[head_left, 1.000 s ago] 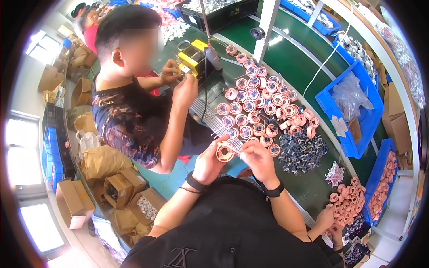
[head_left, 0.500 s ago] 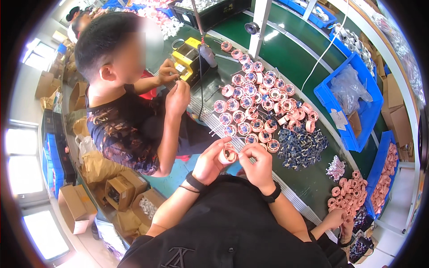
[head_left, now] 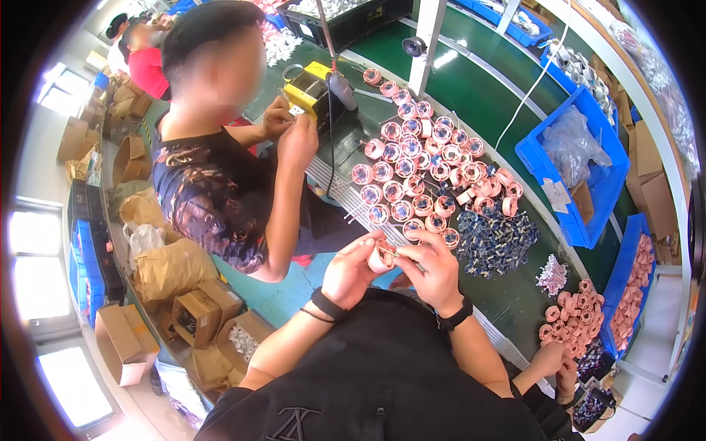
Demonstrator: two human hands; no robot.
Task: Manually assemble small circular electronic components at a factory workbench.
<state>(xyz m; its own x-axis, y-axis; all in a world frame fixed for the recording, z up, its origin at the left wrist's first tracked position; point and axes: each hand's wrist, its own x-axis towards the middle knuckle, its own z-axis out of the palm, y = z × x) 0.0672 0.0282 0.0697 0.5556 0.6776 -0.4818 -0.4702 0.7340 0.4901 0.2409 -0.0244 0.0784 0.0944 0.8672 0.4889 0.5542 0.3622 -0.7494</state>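
My left hand (head_left: 347,273) grips a small pink round plastic housing (head_left: 380,259) by its side, in front of my chest. The housing is tilted, its open side turned toward my right hand. At its rim, my right hand (head_left: 434,270) has its thumb and fingers pinched together; whatever they hold is too small to make out. Just beyond my hands, pink housings with blue parts inside (head_left: 401,212) stand in rows on the green workbench (head_left: 493,303). A heap of small dark blue parts (head_left: 496,242) lies to their right.
A co-worker (head_left: 220,184) sits at left, both hands by a yellow device (head_left: 309,88). Blue bins (head_left: 581,169) and loose pink housings (head_left: 573,316) are at right. Another person's hands (head_left: 551,364) work at lower right. Cardboard boxes (head_left: 202,312) stand at lower left.
My right hand has come in over the housing's rim, and the housing has tilted and shifted slightly right. The co-worker has leaned right, toward the yellow device.
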